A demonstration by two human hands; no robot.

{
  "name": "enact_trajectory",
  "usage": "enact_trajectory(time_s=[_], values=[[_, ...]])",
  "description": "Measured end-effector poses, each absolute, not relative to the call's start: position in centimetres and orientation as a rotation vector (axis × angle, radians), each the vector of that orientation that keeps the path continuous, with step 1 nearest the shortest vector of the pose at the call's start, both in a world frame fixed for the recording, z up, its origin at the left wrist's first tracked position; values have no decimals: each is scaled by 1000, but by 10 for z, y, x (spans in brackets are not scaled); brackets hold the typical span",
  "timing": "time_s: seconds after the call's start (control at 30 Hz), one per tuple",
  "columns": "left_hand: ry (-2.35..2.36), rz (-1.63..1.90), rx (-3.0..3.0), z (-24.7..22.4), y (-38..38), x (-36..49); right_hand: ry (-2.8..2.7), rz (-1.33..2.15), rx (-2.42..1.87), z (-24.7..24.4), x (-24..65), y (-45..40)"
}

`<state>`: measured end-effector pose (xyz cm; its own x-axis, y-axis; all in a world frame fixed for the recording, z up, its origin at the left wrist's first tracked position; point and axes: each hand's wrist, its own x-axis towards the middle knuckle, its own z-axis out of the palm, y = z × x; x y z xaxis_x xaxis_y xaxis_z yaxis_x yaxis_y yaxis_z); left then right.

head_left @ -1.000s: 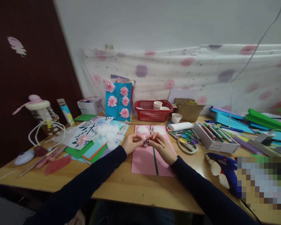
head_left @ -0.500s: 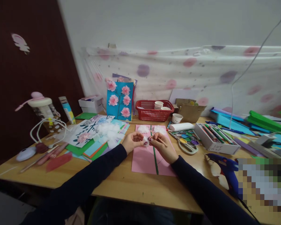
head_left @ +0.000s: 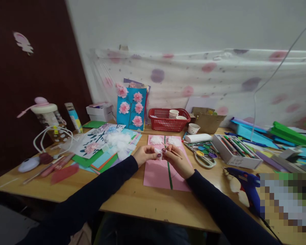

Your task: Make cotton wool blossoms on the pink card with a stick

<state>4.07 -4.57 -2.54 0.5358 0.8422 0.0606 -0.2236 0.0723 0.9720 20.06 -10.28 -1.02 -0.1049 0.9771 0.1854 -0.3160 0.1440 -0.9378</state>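
My L hand (head_left: 146, 155) pinches a white cotton tuft (head_left: 157, 151) above the pink sheet (head_left: 155, 175); my R hand (head_left: 177, 159) has fingers closed on a thin stick (head_left: 174, 153), tips right at the tuft; 2 cotton puffs (head_left: 156, 140) sit at sheet's far end, either side of green stripe (head_left: 169, 175); scissors (head_left: 206, 162) just R of sheet, cotton pile (head_left: 118, 141) off L.

left hand (head_left: 144, 155): fingertips on white fluff (head_left: 157, 150)
right hand (head_left: 179, 161): touching same fluff, also holding thin stick (head_left: 175, 154)
pink sheet (head_left: 155, 175): below hands, green stripe (head_left: 170, 175), white tufts (head_left: 156, 140) far end
red basket (head_left: 165, 127): behind sheet, cups (head_left: 173, 113) inside
scissors (head_left: 206, 166): right of sheet
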Motion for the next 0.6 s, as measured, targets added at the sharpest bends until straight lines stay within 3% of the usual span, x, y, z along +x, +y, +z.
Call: enact_trajectory(time_s=[0.6], values=[[459, 778, 1045, -16, -49, 37, -1097, 1243, -779, -12, 203, -99]])
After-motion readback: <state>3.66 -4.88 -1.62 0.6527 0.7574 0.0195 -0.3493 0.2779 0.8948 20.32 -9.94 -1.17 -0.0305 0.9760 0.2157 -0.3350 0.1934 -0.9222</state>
